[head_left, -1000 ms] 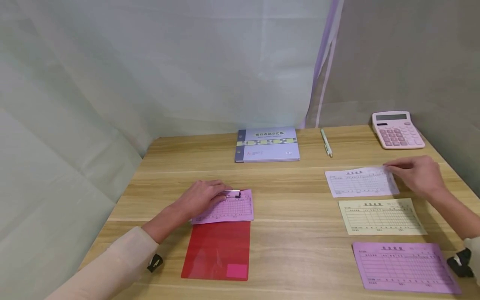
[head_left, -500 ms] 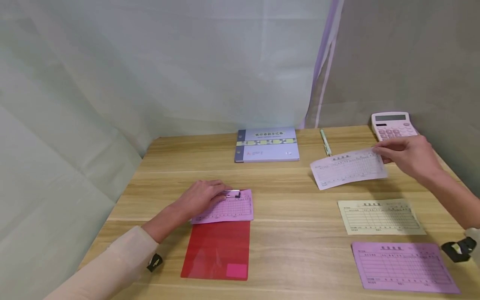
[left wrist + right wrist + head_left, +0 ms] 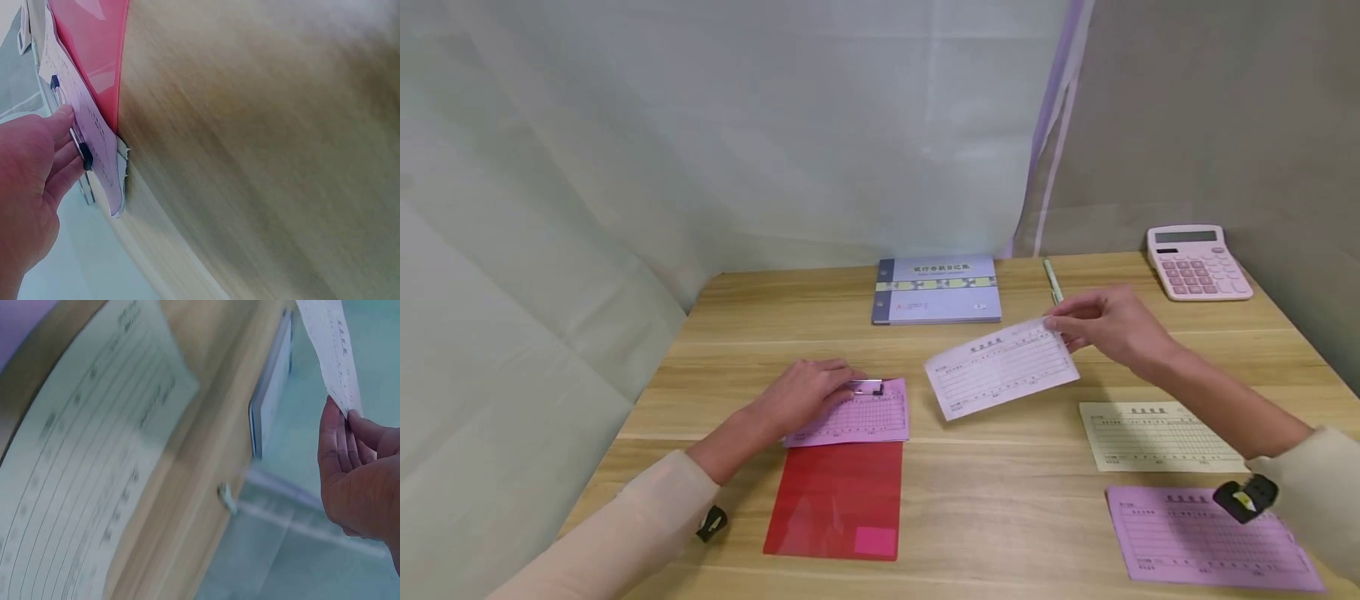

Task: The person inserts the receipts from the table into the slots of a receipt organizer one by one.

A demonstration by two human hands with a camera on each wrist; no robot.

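Observation:
At the left of the head view lies a red clipboard (image 3: pixel 835 500) with a pink printed slip (image 3: pixel 867 418) across its top. My left hand (image 3: pixel 801 396) grips the metal clip (image 3: pixel 867 382) there. In the left wrist view, the thumb presses on the clip's wire (image 3: pixel 76 134) and other fingers are behind it. Paler paper edges (image 3: pixel 123 156) show under the pink slip. My right hand (image 3: pixel 1112 329) pinches a white printed slip (image 3: pixel 1000 367) by its upper right corner between thumb and fingers. This slip hangs tilted above the table, between the clipboard and the right-hand papers.
A yellow slip (image 3: pixel 1142 437) and a purple slip (image 3: pixel 1180 533) lie at the right, partly under my right arm. Along the back are a blue-grey account book (image 3: pixel 936 292), a pen (image 3: pixel 1051 279) and a pink calculator (image 3: pixel 1198 262). Curtains hang behind the wooden table (image 3: pixel 985 517).
My right hand has lifted the white slip from its place above the yellow slip and carried it left toward the clipboard. My left hand has stayed on the clip.

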